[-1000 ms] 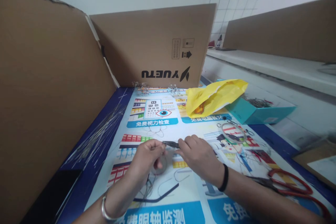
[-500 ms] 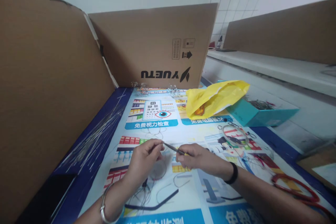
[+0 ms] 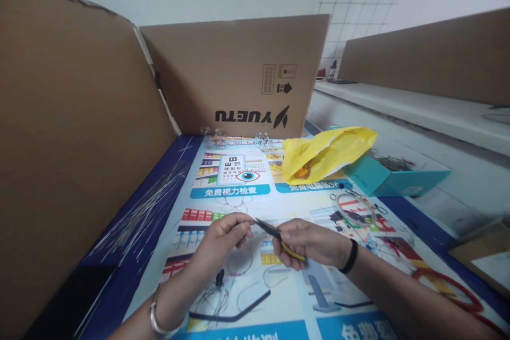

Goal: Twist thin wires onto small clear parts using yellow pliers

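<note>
- Needle-nose pliers (image 3: 269, 228) hang over the tabletop (image 3: 127, 276), tips just beside the left hand (image 3: 229, 234), its fingers pinched; cannot tell on what
- Right hand (image 3: 306, 241) keeps its grip closed round them, now turned so more yellow handle (image 3: 294, 252) shows, suggesting a fresh working angle

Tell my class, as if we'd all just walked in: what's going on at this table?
A person is working with both hands over a printed sheet. The right hand holds pliers, their tips pointing at the pinched fingertips of the left hand. Anything between those fingertips is too small to make out. Thin wires lie loose on the left, while a yellow bag rests by a teal box farther back on the right.
</note>
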A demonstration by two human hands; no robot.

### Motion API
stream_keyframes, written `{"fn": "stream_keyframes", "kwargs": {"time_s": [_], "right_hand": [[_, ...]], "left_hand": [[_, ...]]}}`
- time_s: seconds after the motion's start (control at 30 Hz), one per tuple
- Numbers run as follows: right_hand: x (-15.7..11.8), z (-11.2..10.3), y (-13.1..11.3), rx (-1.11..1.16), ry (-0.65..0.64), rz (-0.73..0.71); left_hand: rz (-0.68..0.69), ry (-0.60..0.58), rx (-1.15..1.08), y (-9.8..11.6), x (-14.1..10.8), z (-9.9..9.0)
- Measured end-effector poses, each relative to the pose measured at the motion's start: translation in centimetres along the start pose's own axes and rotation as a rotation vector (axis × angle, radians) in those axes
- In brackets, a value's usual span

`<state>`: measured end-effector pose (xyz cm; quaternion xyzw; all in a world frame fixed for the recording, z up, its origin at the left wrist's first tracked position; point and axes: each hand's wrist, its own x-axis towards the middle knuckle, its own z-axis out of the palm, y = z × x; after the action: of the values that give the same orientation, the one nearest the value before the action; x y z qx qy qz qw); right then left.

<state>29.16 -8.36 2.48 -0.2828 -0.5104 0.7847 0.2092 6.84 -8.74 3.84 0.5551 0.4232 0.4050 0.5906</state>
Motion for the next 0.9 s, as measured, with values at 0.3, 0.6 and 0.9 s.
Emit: {"fn": "stream_keyframes", "kwargs": {"time_s": [0.3, 0.6, 0.9], "right_hand": [[0.3, 0.9, 0.3, 0.010, 0.038, 0.034], [0.4, 2.1, 0.3, -0.187, 0.203, 0.053], [0.6, 2.8, 0.2, -0.667, 0.360, -0.103]], "left_hand": [[-0.008, 0.007, 0.058, -0.4, 0.0, 0.5], [0.061, 0.118, 0.287, -1.2, -0.2, 0.5], [0.241, 0.244, 0.593, -0.5, -0.3, 0.1]]}}
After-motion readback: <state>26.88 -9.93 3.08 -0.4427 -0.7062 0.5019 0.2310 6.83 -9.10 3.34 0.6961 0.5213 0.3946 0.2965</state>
